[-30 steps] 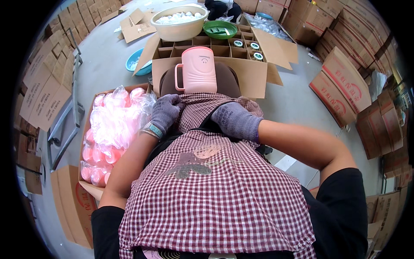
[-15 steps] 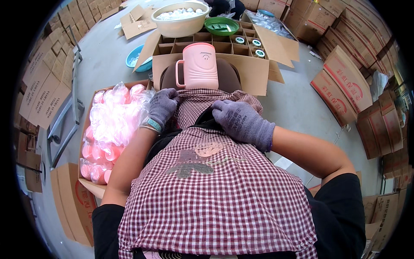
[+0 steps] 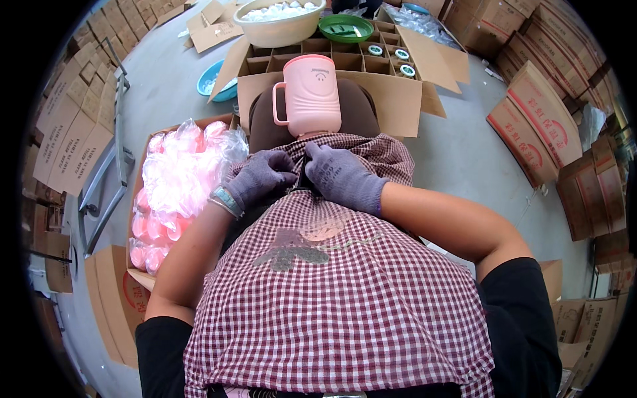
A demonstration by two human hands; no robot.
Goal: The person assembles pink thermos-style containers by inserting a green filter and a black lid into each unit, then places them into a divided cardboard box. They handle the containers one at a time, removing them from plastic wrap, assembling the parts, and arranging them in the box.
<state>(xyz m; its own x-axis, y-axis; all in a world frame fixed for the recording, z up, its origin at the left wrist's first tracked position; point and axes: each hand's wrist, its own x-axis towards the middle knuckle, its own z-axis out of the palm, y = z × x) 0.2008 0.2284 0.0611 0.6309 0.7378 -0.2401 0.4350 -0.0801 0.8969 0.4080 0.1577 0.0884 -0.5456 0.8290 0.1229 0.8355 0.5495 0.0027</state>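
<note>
Apron point(image 3: 338, 292): checked, on my front, its waist gathered under both gloved hands. A narrow dark gap shows between them; I cannot tell whether it is strap or pocket. My left hand point(image 3: 263, 178) has its fingers bent inward at the left side of that gap. My right hand point(image 3: 343, 175) lies opposite, near it, fingers folded down onto the cloth. The tips are hidden — whether either hand pinches fabric, I cannot tell.

Mug point(image 3: 309, 96): pink, upright, just beyond my hands at the apron's far edge, handle to the left. It stands before the carton point(image 3: 393, 106) and hides part of its front wall.

The carton is divided into cells, its flaps folded out. Three lidded jars point(image 3: 402, 54) stand in cells on the right. A cream basin point(image 3: 282, 33) of white pieces and a green tray point(image 3: 345, 38) obstruct the rear cells. A blue basin point(image 3: 225, 94) sits left, partly behind a flap.

Box point(image 3: 141, 277) to my left: bagged pink goods point(image 3: 176, 179), its near corner covered by my forearm. Beyond it — a metal frame point(image 3: 121, 113). Printed boxes point(image 3: 531, 129) stand well off to the right.
</note>
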